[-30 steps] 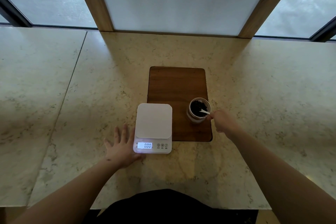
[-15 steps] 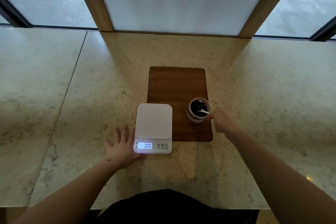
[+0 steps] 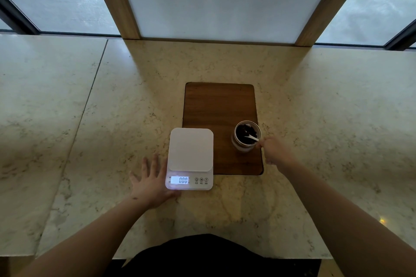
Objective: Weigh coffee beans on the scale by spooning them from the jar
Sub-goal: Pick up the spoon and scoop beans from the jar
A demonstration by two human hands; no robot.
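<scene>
While the left hand [image 3: 150, 183] lies flat, fingers spread, against the white scale [image 3: 190, 158] at lower centre, the right hand [image 3: 274, 150] pinches a white spoon [image 3: 252, 137] dipped in the coffee beans [image 3: 245, 132] in the jar [image 3: 246, 139], right of the scale, on the wooden board [image 3: 219, 108]. Display shows zeros.

A dark wooden board [image 3: 219, 105] lies on the marble counter [image 3: 90, 119].

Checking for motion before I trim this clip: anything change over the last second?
Nothing visibly moved. The right hand still holds the white spoon in the jar; the left hand stays flat beside the scale, still reading zero.
</scene>
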